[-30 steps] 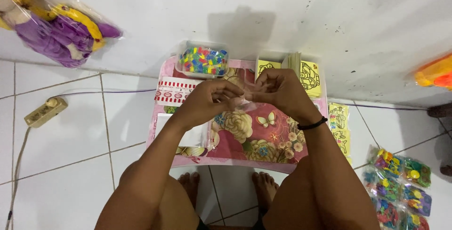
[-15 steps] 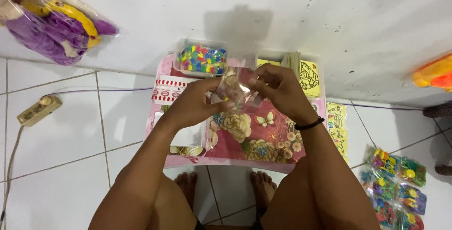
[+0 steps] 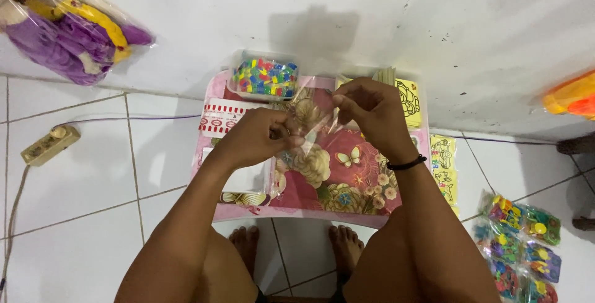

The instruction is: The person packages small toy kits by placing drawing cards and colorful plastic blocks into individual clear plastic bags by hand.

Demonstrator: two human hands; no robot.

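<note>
Clear plastic bag (image 3: 310, 120) pinched between both hands: left hand (image 3: 257, 138), right hand (image 3: 365, 111), fingers closed.

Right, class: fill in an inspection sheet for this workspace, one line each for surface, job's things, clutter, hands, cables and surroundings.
Surface: small pink table with floral and butterfly print.
Job's things: clear plastic bag held between both hands above the table.
Clutter: tub of coloured beads; yellow picture cards; red-and-white packet.
Hands: left hand and right hand both pinch the bag.
Cables: power strip with cord on the floor.
Surroundings: white tiled floor, white wall, bagged toys, purple bagged item.
</note>
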